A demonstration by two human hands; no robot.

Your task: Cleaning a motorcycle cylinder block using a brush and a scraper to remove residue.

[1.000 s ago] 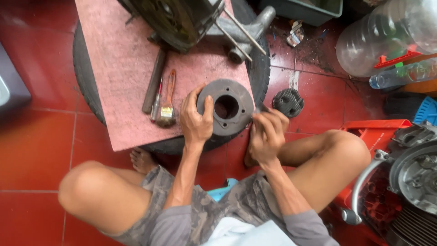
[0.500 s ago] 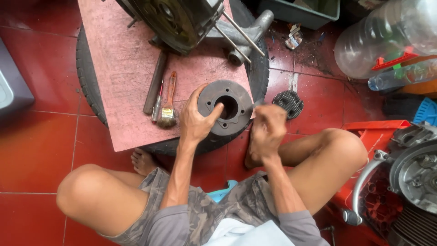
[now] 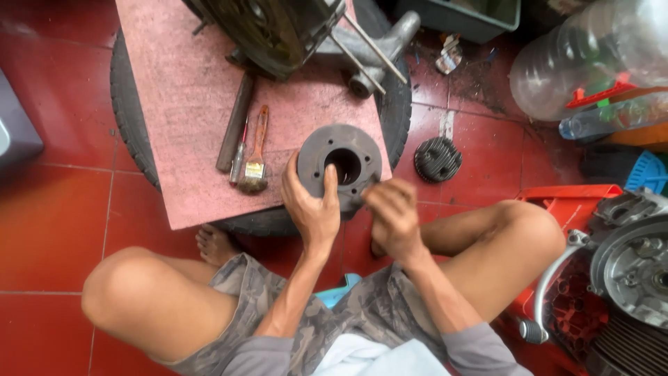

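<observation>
The left hand grips the heavy, rigid engine cylinder by its bore rim (likely greasy), right hand pinched beside it.

A paintbrush and screwdriver lie on the red board.

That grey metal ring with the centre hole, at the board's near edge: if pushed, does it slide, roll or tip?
The grey ring looks like thick cast metal, so probably stiff and heavy. It lies flat on the red board, so sliding seems likelier than rolling. The left hand grips its rim near the edge; a hard push might drop it.
</observation>
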